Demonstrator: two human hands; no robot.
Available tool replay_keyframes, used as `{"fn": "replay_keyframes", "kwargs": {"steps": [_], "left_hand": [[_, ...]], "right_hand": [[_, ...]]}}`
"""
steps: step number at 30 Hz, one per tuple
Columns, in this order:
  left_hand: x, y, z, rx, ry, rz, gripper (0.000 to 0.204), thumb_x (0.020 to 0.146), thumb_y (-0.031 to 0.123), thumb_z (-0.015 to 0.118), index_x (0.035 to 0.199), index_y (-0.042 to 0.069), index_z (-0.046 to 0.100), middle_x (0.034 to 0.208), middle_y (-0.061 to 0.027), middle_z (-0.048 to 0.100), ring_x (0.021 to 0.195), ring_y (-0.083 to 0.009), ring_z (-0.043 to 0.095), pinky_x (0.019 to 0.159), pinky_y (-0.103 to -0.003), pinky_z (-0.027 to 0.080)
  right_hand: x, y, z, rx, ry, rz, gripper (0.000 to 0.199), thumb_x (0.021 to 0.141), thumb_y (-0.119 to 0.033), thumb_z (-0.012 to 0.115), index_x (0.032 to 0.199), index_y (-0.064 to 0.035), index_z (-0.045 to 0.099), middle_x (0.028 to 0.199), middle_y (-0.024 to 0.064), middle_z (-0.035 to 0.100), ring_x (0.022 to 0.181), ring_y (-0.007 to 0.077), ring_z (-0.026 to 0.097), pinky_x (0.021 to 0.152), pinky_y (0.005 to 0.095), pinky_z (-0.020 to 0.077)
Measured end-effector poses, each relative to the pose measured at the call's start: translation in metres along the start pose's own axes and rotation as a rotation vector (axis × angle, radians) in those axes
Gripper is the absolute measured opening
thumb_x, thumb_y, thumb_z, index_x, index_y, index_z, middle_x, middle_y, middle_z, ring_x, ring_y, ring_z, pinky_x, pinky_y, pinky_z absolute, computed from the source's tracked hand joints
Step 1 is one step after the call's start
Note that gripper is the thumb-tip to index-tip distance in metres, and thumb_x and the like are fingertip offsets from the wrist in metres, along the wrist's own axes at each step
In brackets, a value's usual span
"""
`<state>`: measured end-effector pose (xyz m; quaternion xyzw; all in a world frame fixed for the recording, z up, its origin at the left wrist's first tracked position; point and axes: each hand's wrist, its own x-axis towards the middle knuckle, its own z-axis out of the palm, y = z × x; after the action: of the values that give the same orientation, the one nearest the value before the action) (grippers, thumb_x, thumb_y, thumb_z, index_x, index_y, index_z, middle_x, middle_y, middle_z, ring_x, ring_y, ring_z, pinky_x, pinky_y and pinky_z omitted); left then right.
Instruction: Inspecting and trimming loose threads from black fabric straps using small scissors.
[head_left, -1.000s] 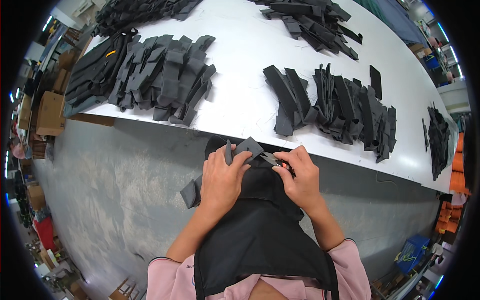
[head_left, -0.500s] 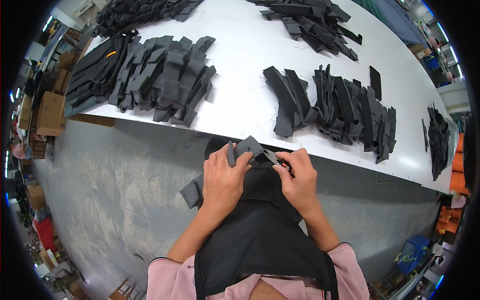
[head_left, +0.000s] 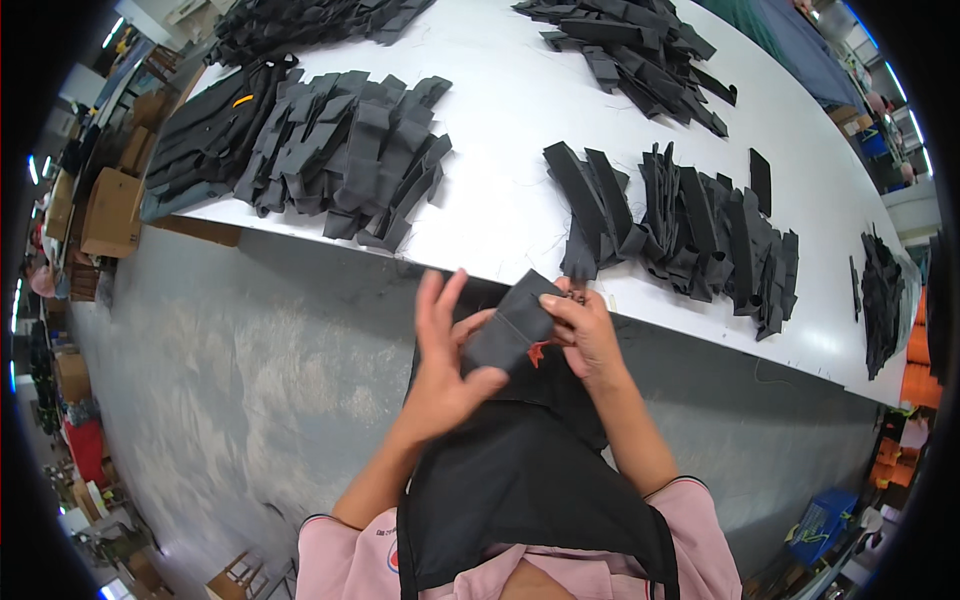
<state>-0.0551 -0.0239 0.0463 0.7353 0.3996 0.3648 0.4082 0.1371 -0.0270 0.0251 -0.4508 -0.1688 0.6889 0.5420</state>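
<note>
Right fingers (head_left: 566, 309) pinch the grey fabric piece (head_left: 508, 332) at its right edge, left fingers (head_left: 430, 303) spread apart beside it.

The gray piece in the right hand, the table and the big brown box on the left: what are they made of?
The gray piece looks like matte cloth, perhaps synthetic: a seam-like line crosses it. The table seems to have a smooth, slightly glossy white top, maybe laminate; light glares on it. The big brown box looks like plain cardboard: flat tan sides, no shine.
</note>
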Motion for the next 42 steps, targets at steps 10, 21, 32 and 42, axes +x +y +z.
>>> {"fn": "replay_keyframes", "kwargs": {"steps": [10, 21, 32, 42], "left_hand": [[0.007, -0.003, 0.007, -0.98, -0.194, -0.778, 0.036, 0.097, 0.026, 0.049, 0.12, -0.001, 0.041, 0.099, -0.0171, 0.063, 0.078, -0.0206, 0.065, 0.07, -0.03, 0.053], [0.008, -0.001, 0.012, -0.971, -0.073, -0.754, 0.021, 0.096, 0.013, 0.046, 0.114, 0.003, 0.039, 0.093, -0.0113, 0.059, 0.072, -0.0164, 0.061, 0.068, -0.03, 0.052], [0.007, 0.0, 0.011, -0.925, -0.068, -0.73, 0.023, 0.095, 0.007, 0.045, 0.117, 0.003, 0.04, 0.096, -0.0086, 0.056, 0.078, -0.0137, 0.058, 0.073, -0.029, 0.049], [0.006, 0.001, 0.013, -0.833, -0.106, -0.677, 0.022, 0.095, 0.005, 0.041, 0.116, 0.001, 0.038, 0.091, -0.0092, 0.057, 0.071, -0.0129, 0.058, 0.068, -0.027, 0.05]], "right_hand": [[0.019, 0.007, 0.02, -0.746, 0.168, -0.589, 0.02, 0.081, -0.013, 0.067, 0.096, -0.0025, 0.057, 0.071, 0.0026, 0.053, 0.061, 0.0098, 0.052, 0.056, 0.0238, 0.043], [-0.028, 0.009, 0.026, -1.13, 0.098, -0.866, 0.023, 0.073, 0.001, 0.067, 0.094, -0.0029, 0.062, 0.08, 0.0082, 0.053, 0.058, 0.0202, 0.058, 0.051, 0.0292, 0.0461], [-0.022, 0.013, 0.026, -1.228, 0.061, -0.935, 0.021, 0.072, -0.001, 0.068, 0.093, -0.0039, 0.062, 0.076, 0.0072, 0.052, 0.06, 0.0216, 0.059, 0.05, 0.0309, 0.0455], [-0.027, 0.008, 0.029, -1.178, 0.013, -0.781, 0.019, 0.074, 0.005, 0.063, 0.093, -0.0008, 0.062, 0.078, 0.0091, 0.053, 0.059, 0.0167, 0.059, 0.053, 0.0257, 0.0481]]}}
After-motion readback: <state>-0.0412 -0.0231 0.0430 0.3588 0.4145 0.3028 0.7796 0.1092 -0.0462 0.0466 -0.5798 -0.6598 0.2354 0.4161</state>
